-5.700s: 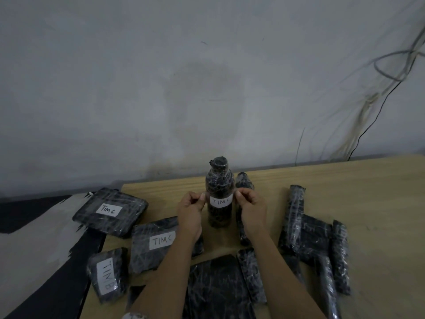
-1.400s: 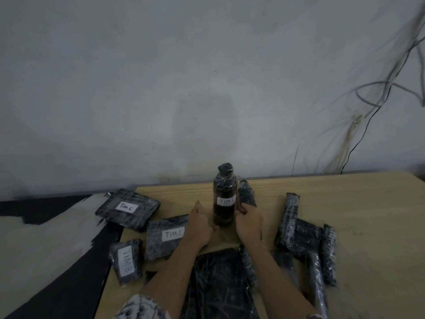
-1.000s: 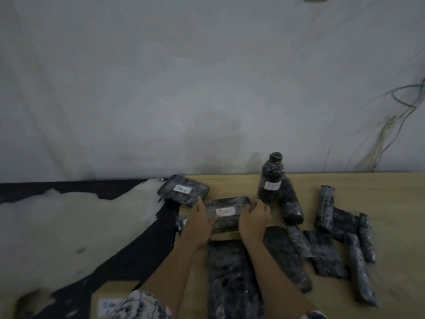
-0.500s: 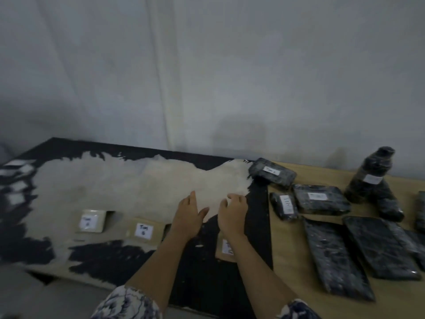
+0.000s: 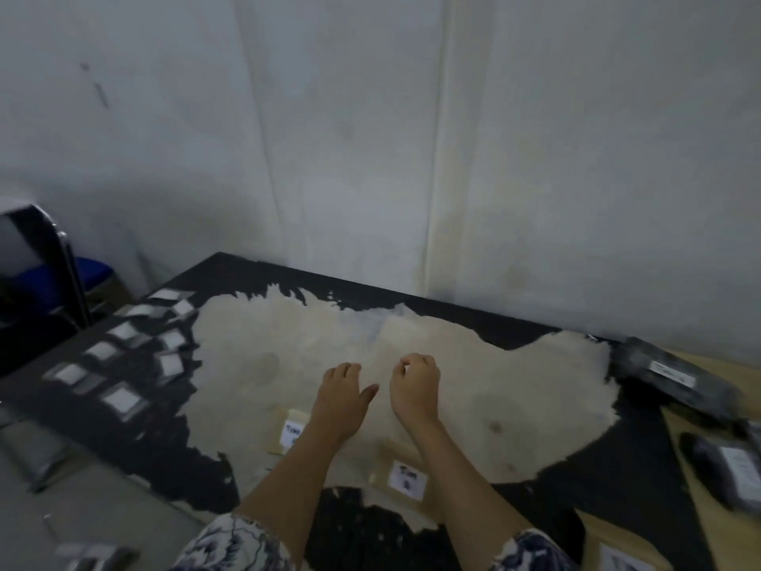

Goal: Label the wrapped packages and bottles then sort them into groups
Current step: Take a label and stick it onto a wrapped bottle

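My left hand (image 5: 341,399) and my right hand (image 5: 414,385) hover side by side over the worn black table top (image 5: 642,471), fingers loosely curled and holding nothing. Two brown packages with white labels lie near my wrists: one (image 5: 293,433) under the left forearm, one (image 5: 407,480) between my arms. At the right edge lie black wrapped packages with white labels, a long one (image 5: 675,377) and a smaller one (image 5: 731,469). The wrapped bottle is out of view.
Several blank white label squares (image 5: 123,399) are spread along the table's left part. A dark chair with a blue seat (image 5: 49,278) stands at far left. The wall rises behind the table. Another labelled brown package (image 5: 622,560) shows at the bottom right.
The view has swung left, away from the bottle and the black packages. Both hands have let go of the bottle and moved left over the worn table, fingers now curled.
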Demonstrator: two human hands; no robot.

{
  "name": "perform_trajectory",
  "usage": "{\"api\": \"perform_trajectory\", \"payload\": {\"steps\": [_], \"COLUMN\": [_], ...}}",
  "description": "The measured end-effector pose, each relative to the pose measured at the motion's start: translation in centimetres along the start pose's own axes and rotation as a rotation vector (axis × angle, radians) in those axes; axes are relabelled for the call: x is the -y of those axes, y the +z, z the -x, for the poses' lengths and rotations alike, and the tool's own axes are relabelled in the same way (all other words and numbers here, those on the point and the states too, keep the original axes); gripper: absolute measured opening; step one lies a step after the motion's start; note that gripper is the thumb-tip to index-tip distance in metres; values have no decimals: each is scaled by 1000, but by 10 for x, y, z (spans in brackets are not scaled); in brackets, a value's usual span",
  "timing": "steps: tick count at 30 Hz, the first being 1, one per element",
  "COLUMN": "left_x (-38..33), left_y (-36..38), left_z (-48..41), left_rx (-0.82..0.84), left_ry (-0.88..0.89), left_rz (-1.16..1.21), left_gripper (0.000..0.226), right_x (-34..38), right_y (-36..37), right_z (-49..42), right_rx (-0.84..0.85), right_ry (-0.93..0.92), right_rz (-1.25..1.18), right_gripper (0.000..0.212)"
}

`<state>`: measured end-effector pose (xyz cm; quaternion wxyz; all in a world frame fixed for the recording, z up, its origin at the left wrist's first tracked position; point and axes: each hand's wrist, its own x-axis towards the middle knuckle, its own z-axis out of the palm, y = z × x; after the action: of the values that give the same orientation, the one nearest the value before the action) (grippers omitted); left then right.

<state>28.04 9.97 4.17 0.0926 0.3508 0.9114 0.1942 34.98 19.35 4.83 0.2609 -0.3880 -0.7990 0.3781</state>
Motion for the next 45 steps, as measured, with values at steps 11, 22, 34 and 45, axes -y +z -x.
{"api": "perform_trajectory", "payload": {"steps": [11,22,34,45], "left_x": [140,287,347,347], "left_y": [-60,-91,-114,-108], "left_z": [-57,-96,-136,-128], "left_rx": [9,141,191,-112], "left_ry": [-139,-309,-878,-684], "left_rz": [-15,-266,388,606], "left_gripper": [52,44,52,32], "right_x": [84,149,179,191], "right_y": [145,266,342,372], "right_z": [-27,-23,-18,-15], "right_rx": [126,108,102,319], "right_ry": [4,151,291,330], "right_rz": [67,34,40,-95], "right_gripper": [21,25,22,32]}}
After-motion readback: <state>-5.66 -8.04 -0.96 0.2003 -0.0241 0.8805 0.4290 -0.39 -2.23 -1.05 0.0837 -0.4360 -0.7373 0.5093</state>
